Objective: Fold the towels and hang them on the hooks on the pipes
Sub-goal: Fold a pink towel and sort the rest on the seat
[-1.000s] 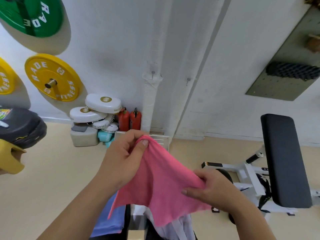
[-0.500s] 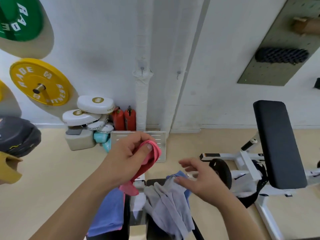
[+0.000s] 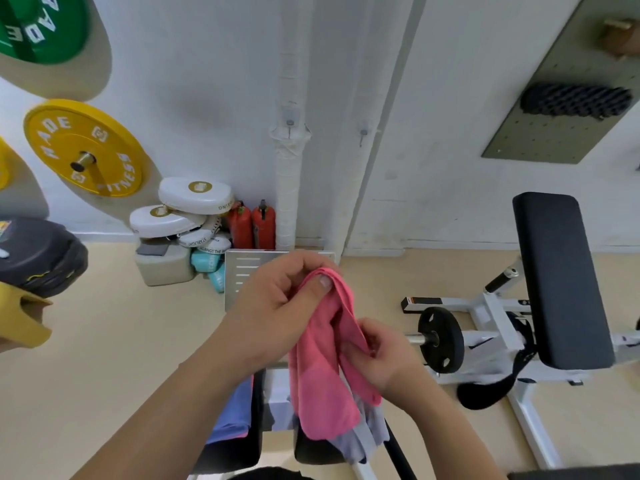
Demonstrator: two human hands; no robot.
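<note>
A pink towel [image 3: 325, 379] hangs doubled over in front of me. My left hand [image 3: 277, 306] pinches its top fold between thumb and fingers. My right hand [image 3: 384, 355] grips the towel's right edge lower down. Beneath them a blue towel [image 3: 232, 414] and a grey towel [image 3: 363, 438] lie on a dark seat. Two white pipes run up the wall; the left pipe [image 3: 289, 188] carries a hook [image 3: 290, 124], and the right pipe [image 3: 360, 181] carries another hook [image 3: 362, 135]. Both hooks are bare.
A weight bench with a black pad [image 3: 557, 278] and a black plate [image 3: 440, 339] stands to the right. White pads [image 3: 194, 197] and two red bottles [image 3: 252, 225] sit by the wall. Yellow [image 3: 83, 148] and green [image 3: 38, 26] plates hang at left. A pegboard [image 3: 568, 98] is at upper right.
My right hand, which had let go and hovered open over the grey towel, has come back up and gripped the pink towel. The towel now hangs folded lengthwise from my left hand.
</note>
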